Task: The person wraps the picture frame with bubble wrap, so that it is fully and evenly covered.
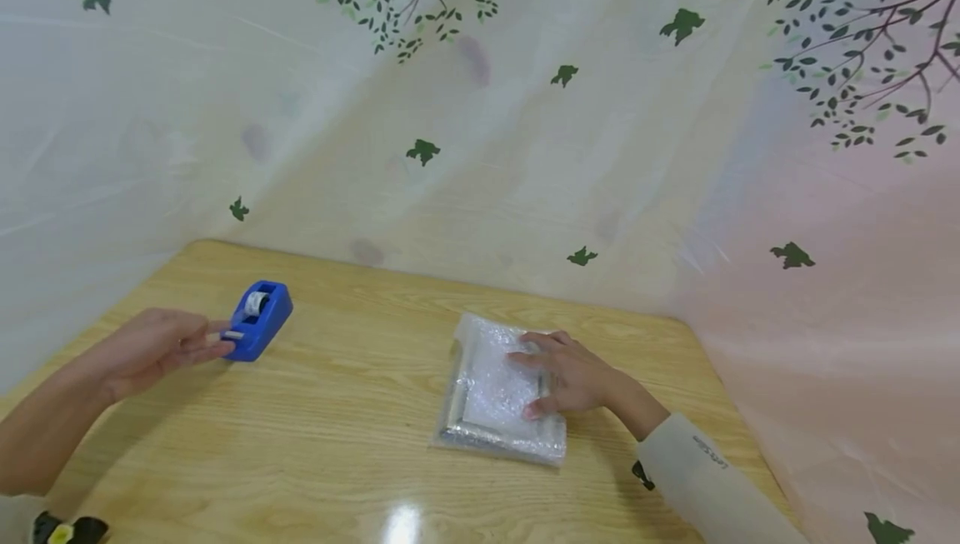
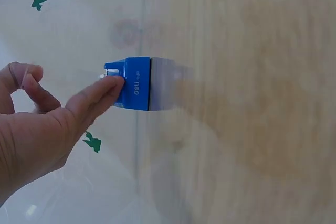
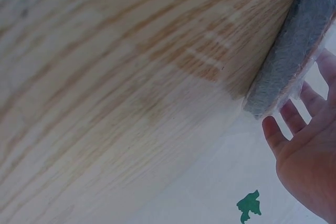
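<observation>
A blue tape dispenser (image 1: 262, 317) with a roll of clear tape stands on the left of the table. My left hand (image 1: 161, 348) is at its cutter end. In the left wrist view, thumb and forefinger meet over a faint strip of clear tape (image 2: 24, 77), while the other fingers reach straight to the blue dispenser (image 2: 137, 83). Right of the middle lies a flat rectangular package in bubble wrap (image 1: 487, 386). My right hand (image 1: 573, 373) rests on its right part, fingers spread. The right wrist view has those fingers along the side of the wrapped package (image 3: 286, 51).
The wood-grain table (image 1: 330, 444) ends at a pale hanging sheet (image 1: 510, 177) printed with leaves, which closes off the back and both sides. Light sleeves (image 1: 712, 477) cover the forearms.
</observation>
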`<state>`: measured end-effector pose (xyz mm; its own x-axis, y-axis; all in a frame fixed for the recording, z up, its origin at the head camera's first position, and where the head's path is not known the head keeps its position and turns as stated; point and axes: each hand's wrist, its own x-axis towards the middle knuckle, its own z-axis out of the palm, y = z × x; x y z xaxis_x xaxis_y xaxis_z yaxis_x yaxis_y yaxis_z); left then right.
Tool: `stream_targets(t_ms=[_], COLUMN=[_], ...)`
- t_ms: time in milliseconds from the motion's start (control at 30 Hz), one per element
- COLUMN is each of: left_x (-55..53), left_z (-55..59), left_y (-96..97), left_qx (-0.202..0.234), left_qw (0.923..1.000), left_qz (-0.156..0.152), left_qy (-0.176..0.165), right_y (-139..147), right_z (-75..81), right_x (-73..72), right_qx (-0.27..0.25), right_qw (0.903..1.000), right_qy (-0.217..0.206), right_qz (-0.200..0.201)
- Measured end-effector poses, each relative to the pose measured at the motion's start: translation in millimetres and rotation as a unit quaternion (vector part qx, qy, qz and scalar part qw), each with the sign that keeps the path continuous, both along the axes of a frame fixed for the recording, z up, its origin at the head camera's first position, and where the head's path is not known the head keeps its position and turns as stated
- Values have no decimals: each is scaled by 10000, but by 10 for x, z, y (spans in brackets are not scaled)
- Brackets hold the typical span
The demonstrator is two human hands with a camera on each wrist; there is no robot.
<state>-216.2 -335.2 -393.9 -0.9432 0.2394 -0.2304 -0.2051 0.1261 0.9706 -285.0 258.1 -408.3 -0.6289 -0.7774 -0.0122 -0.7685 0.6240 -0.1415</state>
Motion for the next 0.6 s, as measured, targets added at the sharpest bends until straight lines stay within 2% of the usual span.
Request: stream_targets(t_ms=[67, 133, 233, 300, 367, 433, 600], left_x=[12, 33, 62, 88, 100, 112, 150], left_z=[-21, -30, -24, -9, 5, 13, 2], left_y=[-19, -26, -8, 7, 17, 22, 29], left_qx=[500, 552, -59, -672, -1079, -1280, -1829], left_qw=[9987, 9982, 9993, 9967, 9930, 9906, 9814], left_qz=[50, 179, 361, 452, 466, 462, 559], left_qy=[-103, -142, -69, -57, -76, -114, 176], right_y=[0, -2, -3, -4, 3, 6, 3], right_z=[-4, 4, 10, 7, -5, -10, -6], right_x=[-5, 2, 9, 8, 4, 3, 9], right_qx=[-21, -27, -16, -7, -10, -26, -58], right_qw=[10000, 10000, 10000, 10000, 10000, 9999, 9999], right_qy=[8, -23, -64, -85, -94, -105, -116], right_qz=[27, 20, 1, -10, -23, -33, -38])
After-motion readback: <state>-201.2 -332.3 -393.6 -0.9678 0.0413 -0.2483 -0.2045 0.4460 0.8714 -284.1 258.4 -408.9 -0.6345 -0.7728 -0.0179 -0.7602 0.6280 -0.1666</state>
